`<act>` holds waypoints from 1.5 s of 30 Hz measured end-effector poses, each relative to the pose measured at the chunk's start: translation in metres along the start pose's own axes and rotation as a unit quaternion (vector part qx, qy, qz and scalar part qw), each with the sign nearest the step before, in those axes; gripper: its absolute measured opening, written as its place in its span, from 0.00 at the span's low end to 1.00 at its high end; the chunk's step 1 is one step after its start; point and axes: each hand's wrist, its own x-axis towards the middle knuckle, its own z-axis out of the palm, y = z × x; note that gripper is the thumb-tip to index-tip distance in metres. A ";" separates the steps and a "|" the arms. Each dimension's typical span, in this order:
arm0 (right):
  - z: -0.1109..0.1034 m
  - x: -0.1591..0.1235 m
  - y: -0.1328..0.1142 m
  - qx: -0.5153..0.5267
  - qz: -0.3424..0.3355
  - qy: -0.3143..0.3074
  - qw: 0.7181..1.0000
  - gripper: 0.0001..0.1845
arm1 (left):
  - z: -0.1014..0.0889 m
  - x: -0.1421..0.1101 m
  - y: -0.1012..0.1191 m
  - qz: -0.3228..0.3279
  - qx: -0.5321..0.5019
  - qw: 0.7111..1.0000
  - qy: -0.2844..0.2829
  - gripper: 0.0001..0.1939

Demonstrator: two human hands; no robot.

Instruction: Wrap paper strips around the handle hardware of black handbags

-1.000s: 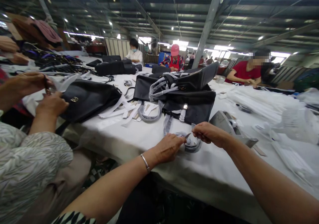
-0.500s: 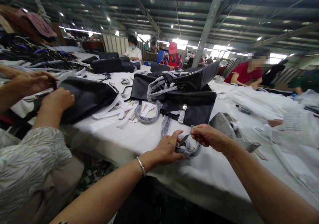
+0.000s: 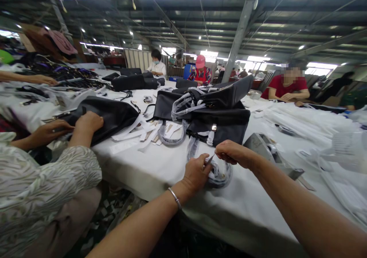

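My left hand (image 3: 197,172), with a silver bangle at the wrist, is closed on a small flat grey-brown strip (image 3: 211,159). Its fingers lie beside a coil of plastic-wrapped bag handle (image 3: 221,180) resting on the table. Close to the strip's tip, my right hand (image 3: 233,153) is pinched; whatever sits between its fingertips is too small to make out. Just beyond both hands lies a black handbag (image 3: 229,126) with a metal clasp. Another wrapped handle (image 3: 172,141) loops over paper strips to its left.
A grey tape dispenser (image 3: 259,145) stands right of my right hand. Plastic wrapping (image 3: 309,122) is heaped farther right. On the left, a co-worker's hands (image 3: 88,122) work at another black bag (image 3: 114,114). More black bags (image 3: 169,103) are piled behind. Several people sit across the white table (image 3: 134,160).
My right hand has shifted slightly left and up, nearer the strip, which now shows more edge-on. The co-worker's hands have lowered onto their bag. The camera view has tilted upward.
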 end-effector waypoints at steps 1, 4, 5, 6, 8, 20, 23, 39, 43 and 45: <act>-0.001 0.001 0.001 0.000 0.003 -0.008 1.000 0.08 | 0.000 -0.001 -0.001 0.003 -0.015 1.000 0.023 0.15; -0.003 0.002 0.004 -0.007 0.006 -0.040 0.999 0.07 | -0.001 -0.002 -0.002 0.051 -0.022 0.996 0.067 0.11; -0.003 0.002 0.005 -0.009 0.005 -0.050 0.999 0.07 | -0.001 -0.003 -0.002 0.070 -0.010 0.995 0.075 0.07; -0.003 0.001 0.006 -0.012 0.003 -0.061 0.998 0.07 | -0.002 -0.003 -0.001 0.087 0.007 0.993 0.082 0.05; -0.002 0.001 0.005 -0.032 0.001 -0.075 0.997 0.07 | -0.002 -0.003 0.000 0.116 0.052 0.987 0.097 0.05; -0.002 0.041 0.003 -0.242 0.070 -0.117 0.961 0.06 | -0.014 -0.007 0.000 0.362 0.201 0.902 0.119 0.12; 0.002 0.048 0.008 -0.255 0.066 -0.121 0.957 0.07 | -0.014 -0.006 0.001 0.380 0.190 0.898 0.115 0.12; -0.002 0.060 0.011 -0.434 -0.030 0.120 0.893 0.11 | -0.014 -0.003 0.001 0.408 0.190 0.893 0.013 0.13; -0.006 0.064 0.012 -0.450 -0.040 0.162 0.877 0.15 | -0.014 -0.005 0.001 0.421 0.151 0.895 -0.010 0.11; -0.010 0.064 0.008 -0.448 -0.045 0.186 0.874 0.15 | -0.014 -0.005 0.001 0.405 0.120 0.906 -0.003 0.11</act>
